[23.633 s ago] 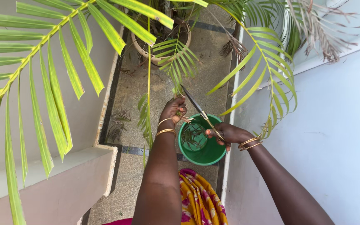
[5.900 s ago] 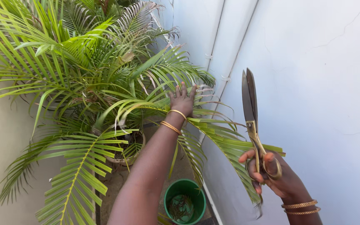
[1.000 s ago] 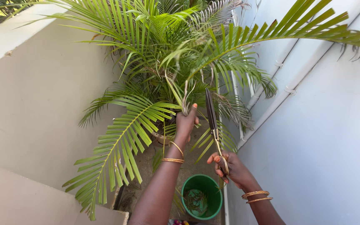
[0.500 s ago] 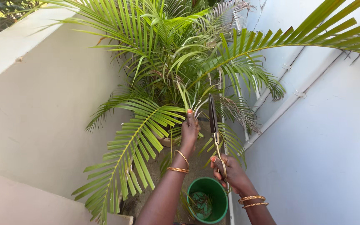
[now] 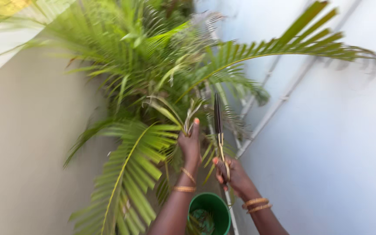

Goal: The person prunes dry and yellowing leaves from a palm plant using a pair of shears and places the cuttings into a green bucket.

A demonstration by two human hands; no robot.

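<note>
Between walls, at potted palm [image 5: 153, 78]: our left hand [image 5: 190, 146] pinches dry frond tips [image 5: 192, 114]; right hand [image 5: 233, 174] grips scissors [image 5: 218, 126], blades closed, upright beside tips. Green bucket [image 5: 214, 209] below holds clippings; uncut tips remain.

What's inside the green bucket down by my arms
The green bucket holds what looks like a small heap of green leaf trimmings at its bottom. The picture is blurred, the left forearm covers part of the rim, and the frame edge cuts off the rest.

Narrow strip of floor (mostly hidden by fronds), green bucket [image 5: 209, 213] standing on it
</note>
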